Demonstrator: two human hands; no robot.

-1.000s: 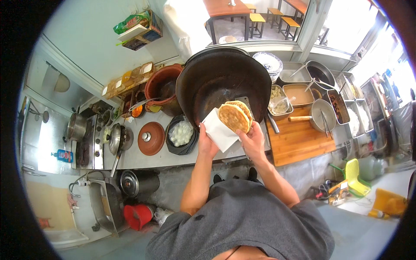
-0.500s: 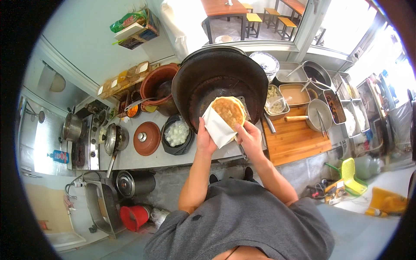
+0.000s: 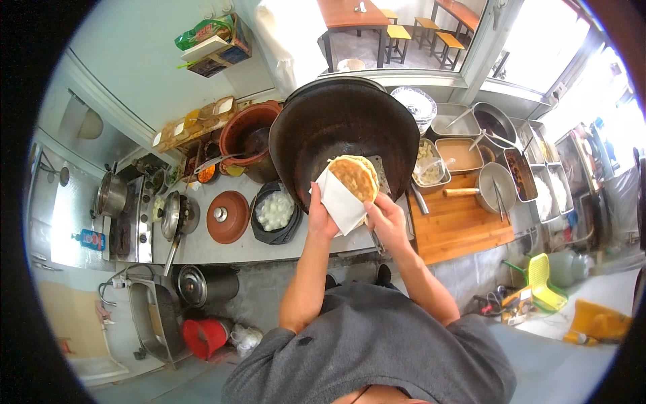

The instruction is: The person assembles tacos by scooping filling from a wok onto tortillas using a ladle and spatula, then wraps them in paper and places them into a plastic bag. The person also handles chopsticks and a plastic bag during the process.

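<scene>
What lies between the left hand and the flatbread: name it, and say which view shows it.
A white paper wrapper lies between the left hand and the flatbread; the head view shows it.

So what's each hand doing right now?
Left hand: closed, holding the white paper that partly covers the flatbread.
Right hand: closed, fingers at the flatbread's lower right edge.

Beside the pale wall (image 3: 151,67), a window (image 3: 417,57) (brightly lit) shows reddish tables (image 3: 351,15) and yellow stools (image 3: 398,32).

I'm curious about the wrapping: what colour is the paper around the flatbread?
The paper is white, seen best in the head view.
</scene>
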